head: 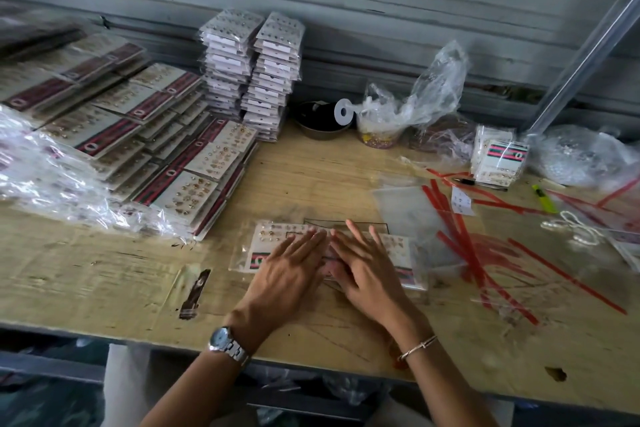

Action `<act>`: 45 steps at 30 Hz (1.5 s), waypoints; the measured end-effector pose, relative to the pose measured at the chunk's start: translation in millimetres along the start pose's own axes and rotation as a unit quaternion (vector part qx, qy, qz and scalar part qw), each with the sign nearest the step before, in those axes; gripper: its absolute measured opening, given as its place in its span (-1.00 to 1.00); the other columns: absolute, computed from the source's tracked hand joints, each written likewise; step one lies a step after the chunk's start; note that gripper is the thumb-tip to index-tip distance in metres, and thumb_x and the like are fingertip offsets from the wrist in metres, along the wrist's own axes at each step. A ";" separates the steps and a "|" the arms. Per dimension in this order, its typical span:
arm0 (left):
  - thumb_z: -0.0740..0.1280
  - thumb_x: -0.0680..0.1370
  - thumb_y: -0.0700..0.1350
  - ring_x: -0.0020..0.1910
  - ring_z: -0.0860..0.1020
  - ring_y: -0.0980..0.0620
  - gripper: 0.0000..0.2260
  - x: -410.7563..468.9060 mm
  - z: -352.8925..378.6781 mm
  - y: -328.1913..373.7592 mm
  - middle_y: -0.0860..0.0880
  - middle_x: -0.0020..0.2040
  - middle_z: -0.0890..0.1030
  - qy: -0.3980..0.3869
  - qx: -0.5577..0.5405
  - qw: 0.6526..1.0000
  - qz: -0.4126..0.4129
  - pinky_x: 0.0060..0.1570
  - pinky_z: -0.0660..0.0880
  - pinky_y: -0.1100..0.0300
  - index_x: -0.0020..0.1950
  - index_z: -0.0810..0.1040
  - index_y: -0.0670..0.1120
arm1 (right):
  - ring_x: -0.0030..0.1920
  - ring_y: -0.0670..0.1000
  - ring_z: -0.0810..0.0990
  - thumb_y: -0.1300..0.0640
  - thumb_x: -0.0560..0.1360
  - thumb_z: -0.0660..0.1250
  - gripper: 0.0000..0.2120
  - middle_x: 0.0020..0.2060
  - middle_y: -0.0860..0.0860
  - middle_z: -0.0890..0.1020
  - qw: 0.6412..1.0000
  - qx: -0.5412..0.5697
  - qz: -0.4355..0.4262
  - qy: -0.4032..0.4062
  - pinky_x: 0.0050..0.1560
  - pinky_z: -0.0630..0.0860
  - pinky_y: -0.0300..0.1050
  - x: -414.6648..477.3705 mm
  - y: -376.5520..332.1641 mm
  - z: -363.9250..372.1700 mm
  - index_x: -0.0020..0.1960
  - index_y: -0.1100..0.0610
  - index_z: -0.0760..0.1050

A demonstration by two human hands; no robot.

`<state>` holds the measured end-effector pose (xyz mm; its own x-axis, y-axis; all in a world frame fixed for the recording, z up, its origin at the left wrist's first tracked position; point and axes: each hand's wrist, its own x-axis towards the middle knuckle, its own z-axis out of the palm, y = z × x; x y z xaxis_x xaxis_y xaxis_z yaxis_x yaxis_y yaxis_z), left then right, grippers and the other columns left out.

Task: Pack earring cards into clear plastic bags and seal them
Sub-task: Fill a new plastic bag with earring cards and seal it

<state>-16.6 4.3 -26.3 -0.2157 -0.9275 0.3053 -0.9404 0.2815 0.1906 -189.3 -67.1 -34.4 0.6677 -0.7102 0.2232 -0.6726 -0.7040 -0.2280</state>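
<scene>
A bagged earring card [273, 236] lies flat on the wooden table [114, 281] in front of me, with a second card [403, 265] partly under it to the right. My left hand [289, 269] and my right hand [363, 262] both press on the bag with straight fingers, fingertips almost meeting at its middle. A pile of clear plastic bags [408, 215] lies to the right of my hands. Peeled red sealing strips [474, 253] are scattered beyond it.
Rows of packed cards [138, 135] cover the left of the table, with two tall stacks [252, 76] against the shutter wall. A dark bowl [320, 121], a cup in crumpled plastic [384, 128], a small bundle of cards [498, 159] and a yellow lighter [543, 199] sit at the back right.
</scene>
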 end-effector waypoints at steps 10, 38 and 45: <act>-0.04 0.44 0.51 0.56 -0.16 -0.08 -0.21 -16.5 12.1 -45.6 0.14 0.57 -0.03 -0.075 0.002 0.991 -0.112 0.52 -0.04 -0.12 0.57 0.02 0.15 | 0.56 -0.03 -0.20 -0.50 0.43 0.07 -0.36 0.51 -0.39 -0.09 0.993 0.022 0.017 -0.112 0.50 -0.24 0.27 -12.0 51.0 -14.2 0.46 -0.42 0.02; 0.46 0.41 0.11 -0.34 0.63 0.22 -0.66 -5.4 -57.2 -92.3 0.03 -0.23 0.68 0.209 -0.258 0.929 -0.165 -0.44 0.57 0.27 0.06 0.59 -0.07 | -0.06 -0.25 0.64 -0.09 0.30 0.50 -0.63 -0.09 -0.21 0.69 0.934 0.295 0.176 0.094 -0.10 0.51 -0.44 -11.0 91.7 -80.9 0.09 -0.05 0.58; 0.55 0.29 0.12 -0.26 0.70 0.01 -0.51 -10.1 -78.6 -100.0 -0.09 -0.15 0.70 0.292 -0.467 0.761 -0.343 -0.40 0.61 0.11 0.14 0.51 0.01 | -0.15 -0.05 0.71 0.10 0.29 0.53 -0.74 -0.13 -0.01 0.73 0.756 0.583 0.217 0.203 -0.27 0.59 -0.29 45.9 66.6 -102.3 -0.03 0.02 0.64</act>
<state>100.2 4.9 24.9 0.6523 -0.7439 0.1454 -0.1230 0.0854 0.9887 -236.1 -146.8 57.6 0.1525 -0.9825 0.1066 0.0973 -0.0924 -0.9910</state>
